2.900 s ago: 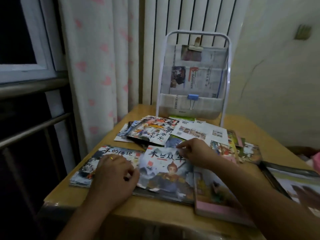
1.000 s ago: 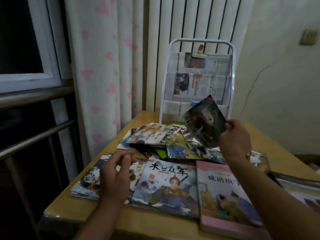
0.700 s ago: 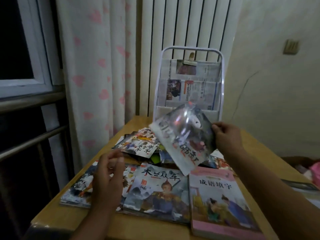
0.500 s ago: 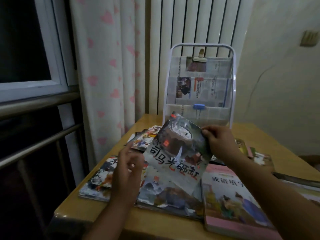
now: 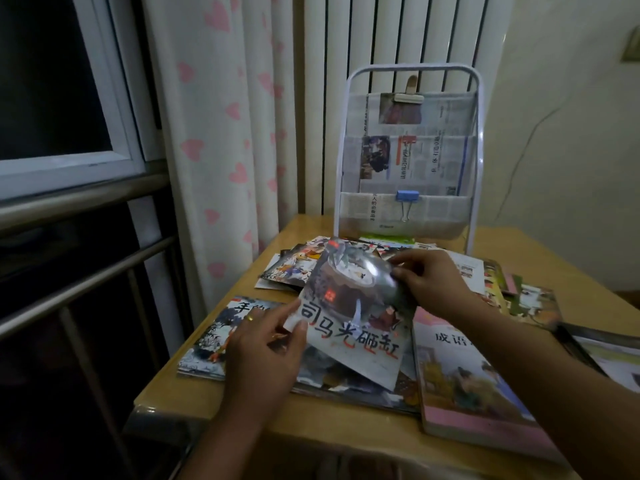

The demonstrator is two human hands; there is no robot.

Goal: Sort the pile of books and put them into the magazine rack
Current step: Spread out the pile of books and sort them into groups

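A thin picture book (image 5: 353,317) with a dark jar on its cover hangs tilted above the table's front. My right hand (image 5: 429,282) pinches its upper right edge, and my left hand (image 5: 266,344) pinches its lower left corner. Under it lie two flat picture books (image 5: 214,341) and, to the right, a thicker pink-edged book (image 5: 474,379). A loose pile of books (image 5: 294,265) spreads behind them. The white wire magazine rack (image 5: 408,168) stands upright at the table's back, lined with newspaper.
A wooden table (image 5: 346,420) holds everything. More books (image 5: 530,303) lie at the right, and a dark-framed item (image 5: 609,355) sits at the right edge. A heart-print curtain (image 5: 221,133) and a window with metal rails (image 5: 79,216) are at the left.
My right hand lifted the jar-cover book from the pile, swung it toward me and lowered it. My left hand rose from the front books and took hold of its lower left corner.
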